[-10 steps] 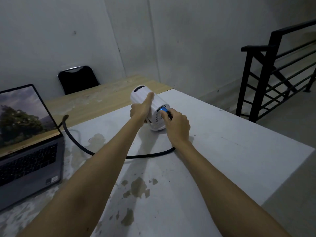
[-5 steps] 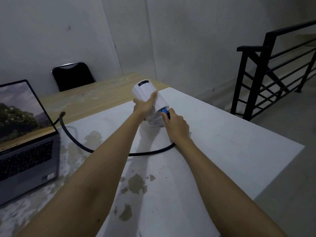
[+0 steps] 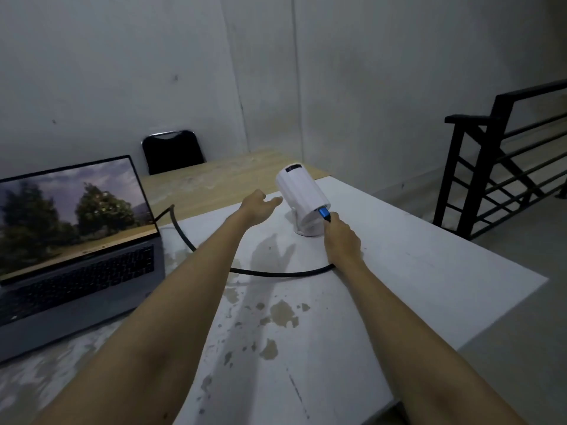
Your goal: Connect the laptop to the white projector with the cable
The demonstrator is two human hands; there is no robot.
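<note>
The white cylindrical projector (image 3: 300, 194) stands tilted on its base in the middle of the white table (image 3: 414, 271). My right hand (image 3: 340, 237) grips the blue plug (image 3: 324, 213) of the black cable (image 3: 276, 273), held against the projector's near end. My left hand (image 3: 257, 207) hovers just left of the projector, fingers apart, holding nothing. The cable curves across the table back to the open laptop (image 3: 76, 240) at the left, whose screen shows trees.
A wooden table (image 3: 214, 179) adjoins the white one at the back, with a black chair (image 3: 171, 151) behind it. A black metal stair railing (image 3: 503, 161) stands to the right. The white tabletop has stains near me.
My left hand has let go of the projector and drawn back to its left. My right hand stays on the blue plug at the projector's end.
</note>
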